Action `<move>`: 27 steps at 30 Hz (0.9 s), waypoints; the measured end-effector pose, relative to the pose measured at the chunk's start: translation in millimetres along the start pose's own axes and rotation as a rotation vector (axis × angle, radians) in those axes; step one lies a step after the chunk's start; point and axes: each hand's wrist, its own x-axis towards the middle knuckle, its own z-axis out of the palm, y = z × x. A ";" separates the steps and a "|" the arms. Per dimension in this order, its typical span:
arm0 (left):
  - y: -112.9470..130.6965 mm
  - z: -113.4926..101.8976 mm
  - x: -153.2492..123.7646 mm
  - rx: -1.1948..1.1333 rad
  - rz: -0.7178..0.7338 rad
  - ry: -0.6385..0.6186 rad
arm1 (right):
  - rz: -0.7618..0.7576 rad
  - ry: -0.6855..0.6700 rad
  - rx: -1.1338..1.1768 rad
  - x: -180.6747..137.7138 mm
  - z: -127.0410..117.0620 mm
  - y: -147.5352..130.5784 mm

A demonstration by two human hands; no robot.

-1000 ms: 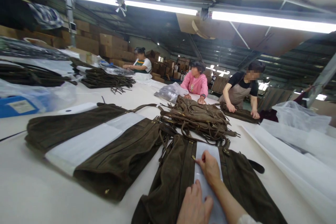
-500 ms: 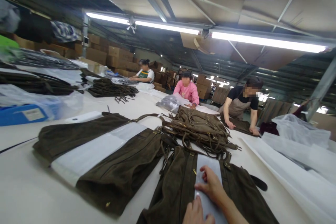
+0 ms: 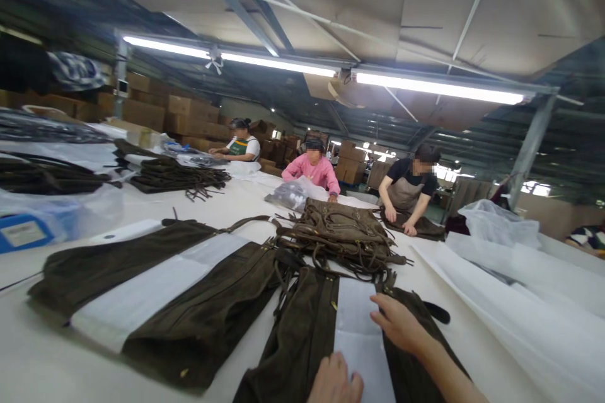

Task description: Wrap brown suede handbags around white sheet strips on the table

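A dark olive cloth bag point(image 3: 302, 321) lies flat in front of me, with a white wrapping strip point(image 3: 357, 308) down its middle. My right hand point(image 3: 401, 326) rests at the strip's right edge, fingers apart and reaching over it. Lower down, my left hand point(image 3: 334, 380) touches the strip with slightly bent, separated fingers; its wrist is out of frame. To the left, a second olive bag point(image 3: 198, 315) carries a similar white strip point(image 3: 161, 286). Beyond my hands sits a pile of brown-olive bags point(image 3: 343, 227) with straps and cords hanging loose.
White sheets point(image 3: 501, 289) lie along the right side. At left are a blue box point(image 3: 23, 233) under clear plastic and stacked dark bags point(image 3: 174, 173). A person in pink point(image 3: 312, 171) and a person in an apron point(image 3: 406, 189) work across the white table point(image 3: 227, 378).
My view has turned right, so the scene sits further left. My right hand has moved from the strip's middle to its right edge; my left hand remains low on the strip.
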 end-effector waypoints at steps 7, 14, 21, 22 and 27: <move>12.6 -30.2 -17.6 -0.016 -0.012 0.039 | 0.458 0.116 -0.284 -112.8 -35.7 44.6; 0.8 -77.4 -31.5 -0.054 -0.044 0.160 | 0.666 0.126 0.222 -160.8 -56.0 77.3; -65.7 -122.2 -66.7 0.003 -0.492 0.348 | 0.775 0.142 0.438 -172.3 -50.5 79.5; -74.5 -122.8 -70.6 -0.128 -0.513 0.304 | 0.768 0.162 0.442 -172.8 -49.0 79.5; -100.8 -108.9 -78.2 -0.643 -0.480 0.171 | 0.705 0.256 0.477 -181.4 -50.4 72.3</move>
